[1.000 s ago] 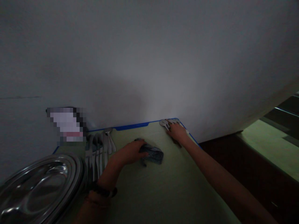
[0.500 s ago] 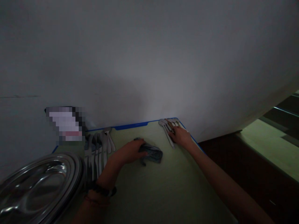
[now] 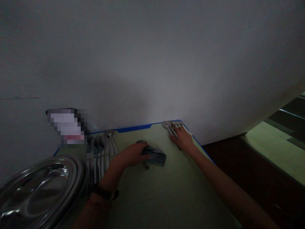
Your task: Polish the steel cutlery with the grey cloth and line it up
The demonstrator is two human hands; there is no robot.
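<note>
My left hand rests on a crumpled grey-blue cloth in the middle of a pale green table top, fingers curled over the cloth's left part. My right hand lies flat at the table's far right corner, fingers stretched over the handles of several spoons whose bowls point toward the wall.
A second row of several spoons lies at the far left. A shiny steel tray fills the near left. A blurred-out box stands against the white wall. A blue rim edges the table; dark floor lies to the right.
My right hand slid back toward me along the spoons, then forward again to the corner. My left hand and the cloth have barely moved.
</note>
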